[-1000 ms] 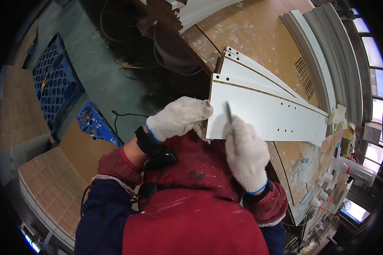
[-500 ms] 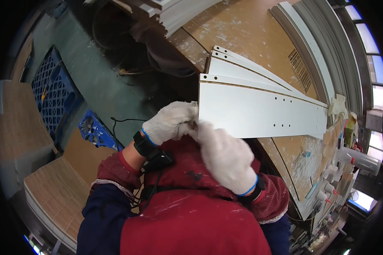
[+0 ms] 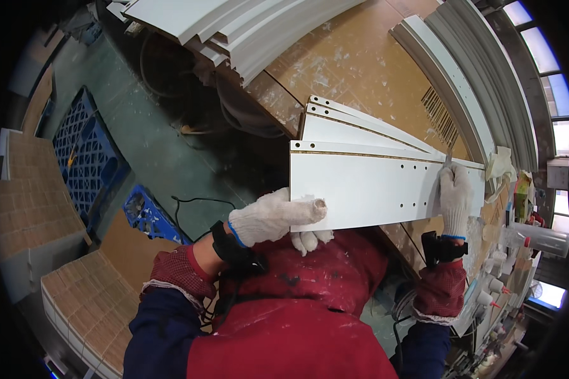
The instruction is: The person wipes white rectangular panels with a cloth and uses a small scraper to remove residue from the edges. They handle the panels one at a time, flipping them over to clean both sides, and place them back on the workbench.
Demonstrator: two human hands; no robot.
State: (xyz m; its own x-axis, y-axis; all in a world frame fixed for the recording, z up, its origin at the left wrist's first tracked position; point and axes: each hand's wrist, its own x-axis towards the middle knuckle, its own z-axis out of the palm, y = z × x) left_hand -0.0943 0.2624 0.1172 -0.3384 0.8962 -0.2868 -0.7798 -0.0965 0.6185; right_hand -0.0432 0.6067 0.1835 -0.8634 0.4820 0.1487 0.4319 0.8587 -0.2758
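Note:
A white panel [image 3: 354, 189] with small drilled holes lies on top of a fanned stack. My left hand [image 3: 281, 216], in a white knitted glove, grips its near left corner, thumb on the top face and fingers below the edge. Towards the panel's right end is my right hand [image 3: 455, 192], gloved too, its fingers pinched together near the far edge. A thin, greyish sliver shows at those fingertips; I cannot make out what it is. Beneath the top panel, further white panels [image 3: 341, 127] stick out at the far side.
The stack rests on a brown worktable [image 3: 341, 54] with white smears. More long white panels [image 3: 202, 22] are piled at the far left, and grey-white strips [image 3: 480, 69] at the far right. Blue plastic pallets [image 3: 88, 155] lie on the floor at left. A clear cylinder [image 3: 537, 240] lies at right.
My right hand has moved from the panel's left end to its right end. My left hand has shifted onto the near left corner and grips it. The panels sit lower in view.

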